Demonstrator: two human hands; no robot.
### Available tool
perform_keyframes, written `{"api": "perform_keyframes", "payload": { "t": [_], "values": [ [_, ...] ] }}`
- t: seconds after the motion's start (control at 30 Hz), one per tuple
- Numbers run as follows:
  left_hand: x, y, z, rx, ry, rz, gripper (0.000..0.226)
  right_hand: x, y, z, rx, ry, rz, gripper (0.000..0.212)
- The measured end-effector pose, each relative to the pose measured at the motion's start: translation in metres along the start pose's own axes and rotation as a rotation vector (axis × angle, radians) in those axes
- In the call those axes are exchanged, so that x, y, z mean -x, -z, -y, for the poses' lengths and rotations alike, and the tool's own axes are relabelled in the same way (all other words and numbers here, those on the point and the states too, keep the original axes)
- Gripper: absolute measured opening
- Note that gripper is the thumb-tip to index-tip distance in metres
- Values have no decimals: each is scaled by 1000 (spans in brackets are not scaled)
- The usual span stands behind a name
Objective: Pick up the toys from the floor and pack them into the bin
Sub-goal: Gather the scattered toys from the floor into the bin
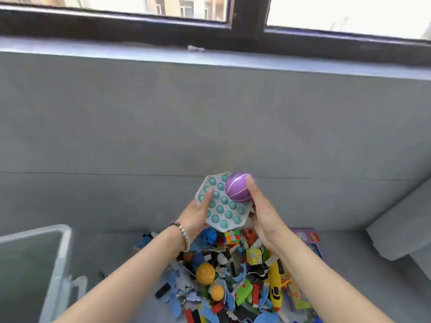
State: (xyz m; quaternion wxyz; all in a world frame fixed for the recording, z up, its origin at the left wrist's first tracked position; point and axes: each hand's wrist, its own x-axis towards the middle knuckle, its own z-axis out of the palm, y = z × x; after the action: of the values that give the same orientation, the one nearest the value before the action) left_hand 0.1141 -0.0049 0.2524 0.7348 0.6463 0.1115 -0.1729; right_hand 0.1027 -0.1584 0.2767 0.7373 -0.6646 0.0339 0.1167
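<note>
Grey floor under window | board gripped by left hand, thumb on top | ball clasped by right hand against it, likely so both are carried together | toys piled below | bin at lower left, well apart

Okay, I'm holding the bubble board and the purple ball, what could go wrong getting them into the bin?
1. The purple ball is round, and the right hand seems to hold it mainly with the thumb, so it might slip and roll off.
2. The bin sits off to the left; the bubble board, pinched at one edge by the left hand, could flop or catch the rim.
3. Anything dropped would likely land in the toy pile below.
</note>
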Motion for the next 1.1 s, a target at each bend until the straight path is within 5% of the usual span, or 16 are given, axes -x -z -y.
{"api": "perform_keyframes", "payload": {
  "t": [0.2, 0.37, 0.67, 1.1],
  "values": [
    [163, 140, -40, 12, -122, -173, 50, 70, -169, 30, 58, -13, 276, 85],
    [255, 267, -7, 115, -44, -341, 54, 105, -312, -6, 205, -175, 499, 97],
    [270, 372, 173, 468, 425, -466, 71, 111, -413, -133, 518, -693, 679, 47],
    [210, 376, 216, 91, 545, -524, 59, 89, -394, -211, 396, -827, 302, 40]
  ]
}}
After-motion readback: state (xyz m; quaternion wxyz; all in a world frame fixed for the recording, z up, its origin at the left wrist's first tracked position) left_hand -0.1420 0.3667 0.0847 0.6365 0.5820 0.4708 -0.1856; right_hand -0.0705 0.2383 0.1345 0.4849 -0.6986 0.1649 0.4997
